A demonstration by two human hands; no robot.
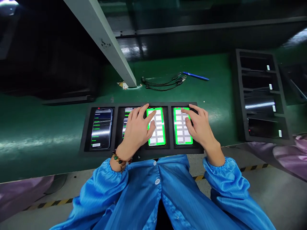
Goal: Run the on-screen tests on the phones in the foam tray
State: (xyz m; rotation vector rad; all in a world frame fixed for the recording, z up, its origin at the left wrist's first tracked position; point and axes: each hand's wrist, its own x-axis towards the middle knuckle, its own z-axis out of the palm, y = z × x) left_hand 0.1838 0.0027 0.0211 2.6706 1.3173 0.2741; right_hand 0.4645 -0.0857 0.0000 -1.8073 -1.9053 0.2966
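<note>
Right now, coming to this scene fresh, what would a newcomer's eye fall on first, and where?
First, the two phones glowing green and white in the right half of the tray, the left hand partly over one, the right hand partly over the other. Then the shiny blue sleeves below, and the blue pen lying beyond the tray on the green table.
</note>
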